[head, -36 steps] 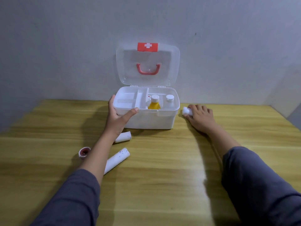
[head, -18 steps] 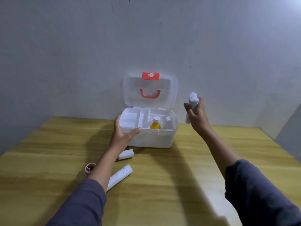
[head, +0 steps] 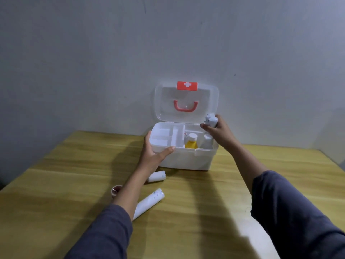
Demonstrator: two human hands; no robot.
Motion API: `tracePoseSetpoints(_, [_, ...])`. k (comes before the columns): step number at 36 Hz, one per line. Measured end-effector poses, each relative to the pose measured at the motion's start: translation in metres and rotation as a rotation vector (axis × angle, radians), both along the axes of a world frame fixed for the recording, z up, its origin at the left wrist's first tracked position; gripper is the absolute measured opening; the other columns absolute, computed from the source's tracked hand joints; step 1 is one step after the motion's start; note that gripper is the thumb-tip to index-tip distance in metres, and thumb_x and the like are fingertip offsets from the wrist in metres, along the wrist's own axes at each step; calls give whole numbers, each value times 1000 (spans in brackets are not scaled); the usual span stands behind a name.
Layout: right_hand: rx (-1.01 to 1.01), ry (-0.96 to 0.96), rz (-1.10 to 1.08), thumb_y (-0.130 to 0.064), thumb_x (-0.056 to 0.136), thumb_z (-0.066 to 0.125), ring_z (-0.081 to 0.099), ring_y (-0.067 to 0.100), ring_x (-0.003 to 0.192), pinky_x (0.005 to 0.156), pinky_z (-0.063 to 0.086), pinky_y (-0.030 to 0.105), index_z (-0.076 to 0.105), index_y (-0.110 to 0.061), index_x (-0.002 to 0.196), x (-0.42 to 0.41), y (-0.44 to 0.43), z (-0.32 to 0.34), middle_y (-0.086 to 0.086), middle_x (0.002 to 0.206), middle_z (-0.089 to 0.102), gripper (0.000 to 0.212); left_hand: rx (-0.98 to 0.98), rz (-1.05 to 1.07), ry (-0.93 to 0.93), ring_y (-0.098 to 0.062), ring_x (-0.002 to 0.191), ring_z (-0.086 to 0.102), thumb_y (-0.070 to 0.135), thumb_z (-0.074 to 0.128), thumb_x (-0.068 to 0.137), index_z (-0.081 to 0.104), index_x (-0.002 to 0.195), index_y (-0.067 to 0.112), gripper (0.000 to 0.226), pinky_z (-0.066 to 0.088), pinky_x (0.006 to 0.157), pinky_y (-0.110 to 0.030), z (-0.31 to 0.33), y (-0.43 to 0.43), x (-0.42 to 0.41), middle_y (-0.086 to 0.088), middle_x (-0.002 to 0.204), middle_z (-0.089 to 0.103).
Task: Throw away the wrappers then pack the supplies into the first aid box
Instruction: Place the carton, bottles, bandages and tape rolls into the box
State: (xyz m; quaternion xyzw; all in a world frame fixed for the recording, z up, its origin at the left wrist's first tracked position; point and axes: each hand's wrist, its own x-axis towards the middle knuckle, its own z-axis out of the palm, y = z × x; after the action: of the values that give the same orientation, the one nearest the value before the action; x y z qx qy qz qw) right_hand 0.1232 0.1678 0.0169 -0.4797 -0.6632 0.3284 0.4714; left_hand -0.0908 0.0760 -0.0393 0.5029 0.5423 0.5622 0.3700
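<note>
The white first aid box (head: pixel 186 159) stands open on the wooden table, its clear lid (head: pixel 186 103) upright against the wall. Inside its right compartment are a yellow bottle (head: pixel 191 142) and a white bottle (head: pixel 207 141). My left hand (head: pixel 155 154) grips the box's front left rim, thumb on the edge. My right hand (head: pixel 218 131) holds a white bandage roll (head: pixel 211 119) above the box's right rear corner. A short white roll (head: pixel 156 176), a long white roll (head: pixel 148 202) and a small tape ring (head: pixel 116 190) lie on the table near my left forearm.
The table (head: pixel 196 212) meets a grey wall (head: pixel 112 62) right behind the box. Its left edge and right rear corner are in view.
My right hand has carried the bandage roll from beside the box to above its right rear corner. My left hand stays on the box rim. The view has tilted.
</note>
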Motion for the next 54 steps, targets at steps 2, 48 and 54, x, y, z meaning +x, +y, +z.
tracePoseSetpoints(2, [-8, -40, -4, -17, 81, 68, 52, 15, 72, 62, 43, 28, 53, -12, 90, -2, 2, 1, 2, 80, 55, 19, -1, -2, 1, -16, 131, 40, 36, 81, 68, 20, 146, 29, 99, 40, 108, -37, 0, 0, 0, 2, 143, 41])
tracePoseSetpoints(48, [14, -189, -110, -45, 96, 34, 49, 26, 112, 86, 36, 31, 50, -6, 119, -6, -52, -27, 13, 120, 54, 48, -117, 148, 422, -14, 149, -4, 59, 70, 71, -6, 152, 19, 118, 9, 120, -38, 16, -41, -1, 3, 162, -9])
tracePoseSetpoints(54, [-10, -217, -125, -45, 96, 33, 45, 33, 119, 92, 36, 36, 46, 0, 124, -4, -59, -25, 21, 127, 50, 54, -184, 3, 774, -23, 144, 26, 69, 62, 71, 11, 152, 22, 107, 27, 116, -43, 8, -85, -19, 1, 162, 8])
